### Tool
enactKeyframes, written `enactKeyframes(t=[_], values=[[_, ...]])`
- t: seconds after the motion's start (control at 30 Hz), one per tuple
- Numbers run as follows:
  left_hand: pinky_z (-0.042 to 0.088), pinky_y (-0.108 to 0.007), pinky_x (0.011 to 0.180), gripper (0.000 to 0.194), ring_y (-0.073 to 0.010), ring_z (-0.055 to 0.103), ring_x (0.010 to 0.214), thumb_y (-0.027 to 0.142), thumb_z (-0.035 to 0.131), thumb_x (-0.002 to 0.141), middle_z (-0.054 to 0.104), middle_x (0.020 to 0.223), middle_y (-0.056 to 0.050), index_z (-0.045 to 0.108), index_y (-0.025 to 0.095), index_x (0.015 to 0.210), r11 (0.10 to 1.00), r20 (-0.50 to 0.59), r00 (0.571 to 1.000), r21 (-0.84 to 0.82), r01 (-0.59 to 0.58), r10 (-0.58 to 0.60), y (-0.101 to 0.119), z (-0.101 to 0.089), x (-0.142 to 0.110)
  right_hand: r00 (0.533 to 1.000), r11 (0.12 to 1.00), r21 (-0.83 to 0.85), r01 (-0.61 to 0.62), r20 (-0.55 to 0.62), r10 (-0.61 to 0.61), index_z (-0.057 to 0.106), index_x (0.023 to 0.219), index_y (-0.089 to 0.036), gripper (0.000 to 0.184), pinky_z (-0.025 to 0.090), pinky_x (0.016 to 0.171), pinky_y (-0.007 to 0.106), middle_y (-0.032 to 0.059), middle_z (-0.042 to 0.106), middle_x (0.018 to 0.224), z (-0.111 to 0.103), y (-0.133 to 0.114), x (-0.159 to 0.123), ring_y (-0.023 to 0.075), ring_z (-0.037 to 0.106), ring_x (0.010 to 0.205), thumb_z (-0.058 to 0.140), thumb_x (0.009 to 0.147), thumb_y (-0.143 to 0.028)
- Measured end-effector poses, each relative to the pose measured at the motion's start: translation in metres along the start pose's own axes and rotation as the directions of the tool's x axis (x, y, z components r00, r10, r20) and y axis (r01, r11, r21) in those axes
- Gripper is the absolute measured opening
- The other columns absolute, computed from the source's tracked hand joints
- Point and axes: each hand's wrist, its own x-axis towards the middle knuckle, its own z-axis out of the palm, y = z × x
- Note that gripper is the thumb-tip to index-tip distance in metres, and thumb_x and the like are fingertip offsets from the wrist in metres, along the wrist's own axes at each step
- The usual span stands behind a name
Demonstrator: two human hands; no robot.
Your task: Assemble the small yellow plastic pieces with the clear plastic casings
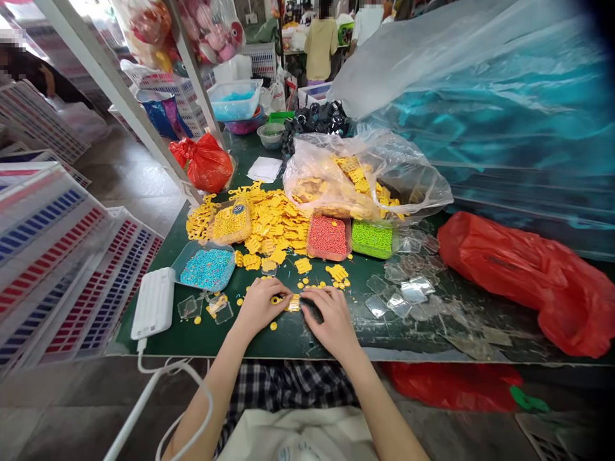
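Note:
My left hand (262, 306) and my right hand (330, 315) meet low over the table's front part. Fingers of both pinch a small yellow plastic piece (293, 303) from its two sides. Its finer details are too small to make out. Just beyond my hands lie loose yellow pieces (337, 273) and small yellow round bits (303, 283). A large heap of similar yellow pieces (275, 221) spreads farther back. Trays of blue beads (207, 269), yellow beads (232, 224), red beads (328, 237) and green beads (372, 238) stand around it.
Clear flat plates (401, 301) lie scattered to the right, near a red plastic bag (523, 275). A white power bank (154, 303) with a cable sits at the left edge. An opened clear bag (331, 176) of yellow pieces lies behind. Crates (62, 256) stand left.

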Motion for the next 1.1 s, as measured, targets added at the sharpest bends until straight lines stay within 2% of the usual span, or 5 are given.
enactKeyframes(t=[0.43,0.67,0.8,0.93,1.1], values=[[0.042,-0.035,0.075,0.025,-0.0210,0.059,0.087,0.039,0.051,0.095,0.062,0.091,-0.004,0.072,0.026,0.101,0.995,-0.097,0.995,0.092,0.025,-0.016,-0.017,0.001,-0.017,1.000,1.000,0.008,-0.023,0.000,0.023,0.066,0.105,-0.026,0.017,0.038,0.088,0.042,0.0016,0.072,0.108,0.007,0.004,-0.008,0.0231,0.053,0.092,0.061,0.089,-0.028],[0.045,-0.038,0.077,0.026,-0.0234,0.062,0.090,0.040,0.053,0.093,0.065,0.094,-0.005,0.068,0.024,0.106,0.995,-0.047,0.999,0.102,-0.002,0.007,-0.011,-0.001,-0.005,1.000,0.999,0.048,-0.004,0.009,0.003,0.067,0.102,-0.026,0.014,0.036,0.088,0.041,-0.0013,0.074,0.102,0.007,0.004,-0.009,0.0223,0.053,0.090,0.060,0.090,-0.026],[0.043,-0.036,0.077,0.021,-0.0207,0.064,0.085,0.038,0.053,0.095,0.071,0.090,-0.003,0.070,0.025,0.098,0.992,-0.063,0.994,0.087,-0.089,0.094,0.005,-0.018,0.034,1.000,0.998,0.067,-0.007,-0.005,0.007,0.067,0.104,-0.026,0.016,0.036,0.089,0.042,-0.0003,0.073,0.105,0.005,0.002,-0.008,0.0221,0.053,0.091,0.057,0.091,-0.026],[0.038,-0.036,0.081,0.024,-0.0203,0.063,0.087,0.034,0.048,0.097,0.073,0.092,-0.002,0.070,0.023,0.097,0.963,-0.065,0.977,0.190,-0.189,0.204,0.028,-0.028,0.103,0.999,0.997,0.081,-0.001,-0.038,0.004,0.066,0.103,-0.026,0.016,0.037,0.088,0.041,0.0000,0.073,0.103,0.004,0.002,-0.007,0.0215,0.053,0.090,0.058,0.090,-0.024],[0.032,-0.036,0.083,0.017,-0.0228,0.058,0.095,0.030,0.059,0.089,0.072,0.092,-0.004,0.073,0.021,0.087,0.837,0.254,0.912,0.373,-0.401,0.323,0.049,-0.009,0.179,0.999,0.996,0.086,0.005,-0.047,-0.001,0.066,0.100,-0.026,0.013,0.038,0.089,0.041,0.0000,0.073,0.100,0.004,0.002,-0.006,0.0212,0.053,0.091,0.058,0.089,-0.023]])
